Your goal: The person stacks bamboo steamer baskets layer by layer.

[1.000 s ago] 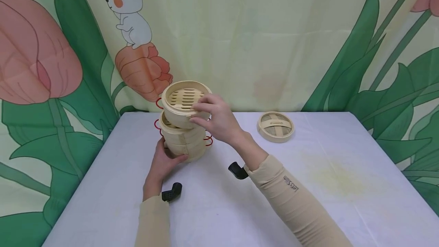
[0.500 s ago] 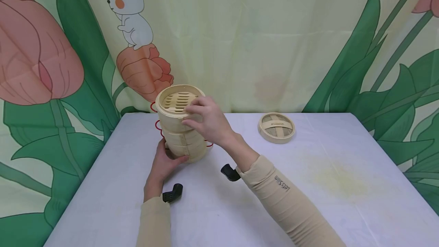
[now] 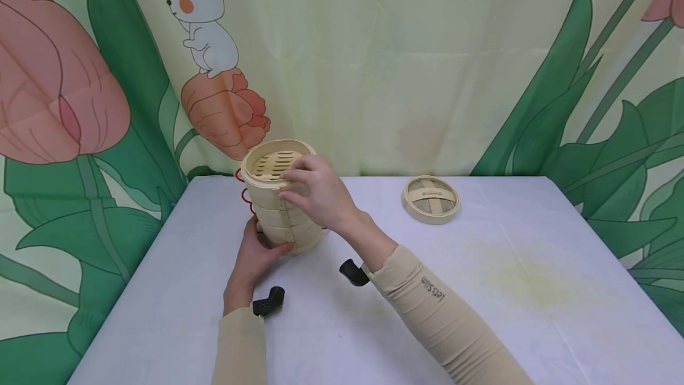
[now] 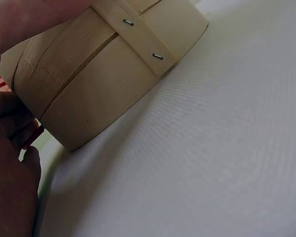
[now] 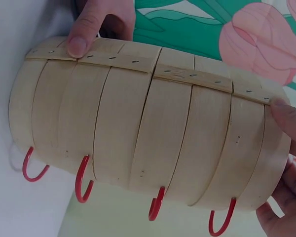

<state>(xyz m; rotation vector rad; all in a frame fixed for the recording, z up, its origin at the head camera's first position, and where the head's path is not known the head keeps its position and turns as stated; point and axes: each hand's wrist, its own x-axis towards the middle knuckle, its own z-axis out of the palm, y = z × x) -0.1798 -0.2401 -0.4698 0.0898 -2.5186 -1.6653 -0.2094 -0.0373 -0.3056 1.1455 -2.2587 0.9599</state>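
A four-tier stack of round, pale bamboo steamer baskets [image 3: 269,212] stands upright at eight o'clock from the head view's centre, slotted top floor [image 3: 271,165] showing, red loop handles [image 5: 79,183] at nine.

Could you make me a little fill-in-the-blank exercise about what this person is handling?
1. The right hand pinches the ____ tier of the steamer stack.
2. The hand gripping nearer the table is the ____ one.
3. The loops on the stack's side are coloured ____.
4. In the head view, the round lid lies to the stack's ____.

Missing words: top; left; red; right.
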